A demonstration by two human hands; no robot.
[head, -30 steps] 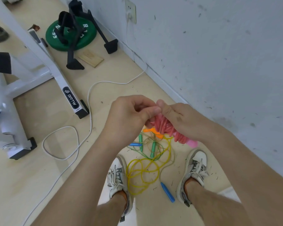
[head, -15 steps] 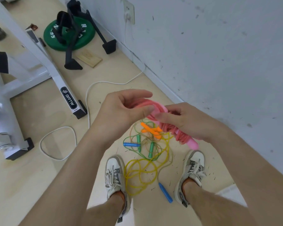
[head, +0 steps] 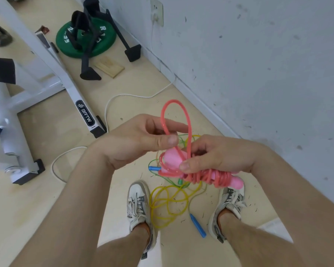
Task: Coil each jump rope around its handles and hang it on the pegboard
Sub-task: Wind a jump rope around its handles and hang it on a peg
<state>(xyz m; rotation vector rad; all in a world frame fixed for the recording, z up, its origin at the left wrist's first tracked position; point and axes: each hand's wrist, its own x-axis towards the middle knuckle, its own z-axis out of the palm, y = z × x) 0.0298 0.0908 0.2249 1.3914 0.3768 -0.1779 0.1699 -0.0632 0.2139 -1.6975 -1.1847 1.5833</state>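
Above the yellow rope (head: 168, 205) on the floor (head: 66, 209), pinching the pink jump rope (head: 206, 176) by its free loop (head: 173, 101) with the left grip (head: 139, 139), clenching the wrapped handles (head: 174, 159) in the right grip (head: 220, 155); probably worth pulling taut, then tucking under a turn.

Mostly buried under coils (head: 210, 176) and right hand (head: 220, 157): handles (head: 173, 159). Lost inside left hand (head: 135, 143): foot of loop (head: 173, 101). Partly hidden behind both: floor ropes (head: 169, 205). Cut off at 9 o'clock: frame (head: 66, 74).
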